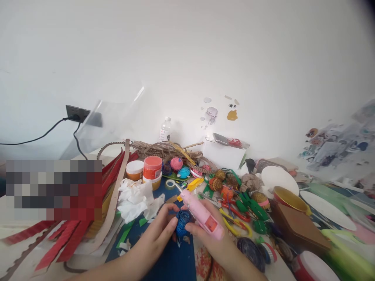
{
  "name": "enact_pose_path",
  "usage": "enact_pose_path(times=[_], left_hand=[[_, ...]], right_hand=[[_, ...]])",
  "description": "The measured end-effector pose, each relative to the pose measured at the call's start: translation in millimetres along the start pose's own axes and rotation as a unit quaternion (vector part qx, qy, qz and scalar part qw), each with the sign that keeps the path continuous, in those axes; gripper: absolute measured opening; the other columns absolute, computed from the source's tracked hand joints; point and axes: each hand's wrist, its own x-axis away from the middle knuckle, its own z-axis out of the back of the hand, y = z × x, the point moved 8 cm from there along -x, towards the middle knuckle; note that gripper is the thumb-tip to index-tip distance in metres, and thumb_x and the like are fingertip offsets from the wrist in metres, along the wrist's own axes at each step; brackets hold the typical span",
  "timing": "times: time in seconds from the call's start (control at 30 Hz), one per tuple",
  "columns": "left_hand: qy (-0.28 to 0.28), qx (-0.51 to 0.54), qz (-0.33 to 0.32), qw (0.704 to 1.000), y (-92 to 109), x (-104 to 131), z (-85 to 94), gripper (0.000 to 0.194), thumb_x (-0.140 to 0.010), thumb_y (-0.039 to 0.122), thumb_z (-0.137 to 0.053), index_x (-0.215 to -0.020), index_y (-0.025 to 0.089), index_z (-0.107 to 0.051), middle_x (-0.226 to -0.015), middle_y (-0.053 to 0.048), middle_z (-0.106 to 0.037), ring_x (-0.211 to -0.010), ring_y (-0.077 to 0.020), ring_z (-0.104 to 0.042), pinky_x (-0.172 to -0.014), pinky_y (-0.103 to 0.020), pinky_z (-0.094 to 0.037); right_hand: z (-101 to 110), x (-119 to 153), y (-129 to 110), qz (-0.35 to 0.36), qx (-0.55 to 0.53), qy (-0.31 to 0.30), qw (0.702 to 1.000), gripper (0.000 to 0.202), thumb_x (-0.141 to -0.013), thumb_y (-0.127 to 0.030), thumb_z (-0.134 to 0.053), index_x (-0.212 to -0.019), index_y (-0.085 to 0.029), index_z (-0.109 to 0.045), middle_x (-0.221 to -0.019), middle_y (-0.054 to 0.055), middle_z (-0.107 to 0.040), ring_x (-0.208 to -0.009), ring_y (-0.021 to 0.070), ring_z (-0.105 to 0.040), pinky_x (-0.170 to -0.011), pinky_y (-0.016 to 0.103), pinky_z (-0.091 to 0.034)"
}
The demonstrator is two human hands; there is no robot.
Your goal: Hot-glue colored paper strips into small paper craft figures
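A small blue coiled piece (183,223) is held between both hands, low in the middle of the view. My left hand (164,226) pinches its left side with thumb and fingers. My right hand (206,230) has its thumb and fingertips on the right side of the same piece. A pink glue gun (202,212) lies across my right hand, its nozzle pointing up and to the left; part of its grip is hidden. Below the hands is a dark blue mat (172,261) with small scraps.
White tissue (134,199) and red corrugated strips (66,242) lie left. Paint jars (152,167) and coloured balls stand behind. Yellow-handled scissors (238,226), green pieces (253,207) and a brown box (299,226) crowd the right. A clear bottle (165,130) stands near the wall.
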Motion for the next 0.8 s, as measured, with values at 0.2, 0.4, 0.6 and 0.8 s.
enact_pose_path(times=[0.2,0.4,0.6,0.8], left_hand=[[0.078,-0.109,-0.033,0.99,15,-2,15.8,0.022,-0.081,0.039,-0.046,-0.089,0.021,-0.056,-0.088,-0.005,-0.063,-0.081,-0.0198,-0.058,-0.076,-0.03,-0.046],[0.058,-0.096,-0.014,0.994,8,-7,13.9,0.025,-0.079,0.042,-0.051,-0.078,0.019,-0.061,-0.073,-0.003,-0.065,-0.067,-0.0188,-0.058,-0.063,-0.028,-0.047],[0.036,-0.066,-0.011,0.997,6,-9,8.6,0.031,-0.082,0.042,-0.045,-0.069,0.017,-0.058,-0.065,-0.002,-0.061,-0.065,-0.0178,-0.057,-0.062,-0.027,-0.046],[0.022,-0.074,0.002,0.997,2,-9,4.3,0.028,-0.08,0.037,-0.046,-0.069,0.016,-0.059,-0.067,-0.003,-0.063,-0.064,-0.0177,-0.056,-0.06,-0.027,-0.045]], right_hand=[[4,0,-9,0.054,0.082,0.026,0.995,0.026,-0.073,-0.032,-0.065,-0.094,-0.021,-0.056,-0.088,0.002,-0.06,-0.079,0.0177,-0.056,-0.069,0.027,-0.045],[-3,-3,-20,0.099,0.14,-0.009,0.985,0.025,-0.076,-0.029,-0.064,-0.098,-0.022,-0.057,-0.093,0.004,-0.063,-0.084,0.0192,-0.059,-0.071,0.027,-0.046],[-7,-5,-17,0.104,0.138,-0.03,0.984,0.03,-0.075,-0.034,-0.064,-0.101,-0.021,-0.056,-0.096,0.006,-0.063,-0.085,0.0207,-0.059,-0.073,0.03,-0.045],[-7,-5,-12,0.094,0.174,-0.029,0.98,0.03,-0.073,-0.039,-0.067,-0.094,-0.02,-0.058,-0.088,0.006,-0.066,-0.079,0.0213,-0.06,-0.066,0.029,-0.045]])
